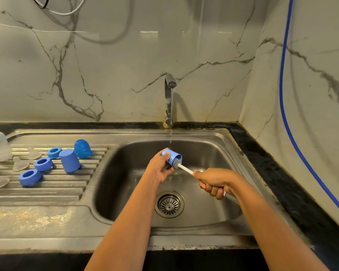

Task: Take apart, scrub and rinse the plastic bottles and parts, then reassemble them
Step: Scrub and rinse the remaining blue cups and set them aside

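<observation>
Blue plastic cap [172,155], prob. light, stiff & wet-slick: left grip [160,170] curls round its closed end, right grip [213,182] fisted on bottle brush [185,168].

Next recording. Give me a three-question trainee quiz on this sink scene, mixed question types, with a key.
1. True or false: the left hand holds the blue cap under water running from the tap.
2. The right hand grips: A) a sponge, B) the brush, C) a bottle.
3. How many blue rings lie on the drainboard?

Key: 1 true; 2 B; 3 three.
</observation>
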